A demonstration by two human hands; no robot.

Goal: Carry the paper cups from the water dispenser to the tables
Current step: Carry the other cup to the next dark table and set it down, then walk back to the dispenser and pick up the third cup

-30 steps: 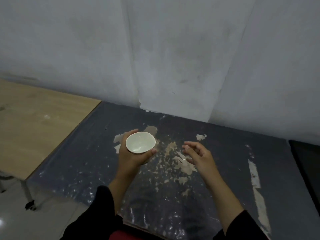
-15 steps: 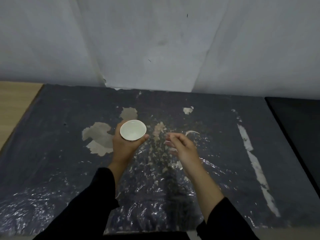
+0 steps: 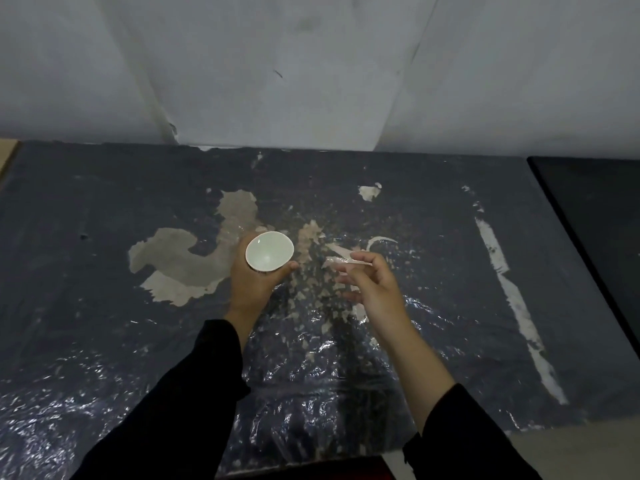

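Observation:
A white paper cup (image 3: 269, 251) is held upright in my left hand (image 3: 254, 284), fingers wrapped round its side; I look down into its mouth. It hovers over the middle of a dark table (image 3: 433, 306) whose surface is worn, with pale peeled patches and a shiny wrinkled film. My right hand (image 3: 369, 284) is just right of the cup, a short gap away, fingers apart and slightly curled, holding nothing. The cup's base is hidden by my left hand.
A grey-white wall (image 3: 311, 64) stands right behind the table's far edge. A light wooden table's corner (image 3: 7, 150) shows at far left. A second dark table (image 3: 595, 209) adjoins on the right. A pale stripe (image 3: 512, 299) runs down the right side.
The view swung right and came squarely over the dark table; the wooden table slid almost out of sight. Both hands with the cup now sit further over the table's middle.

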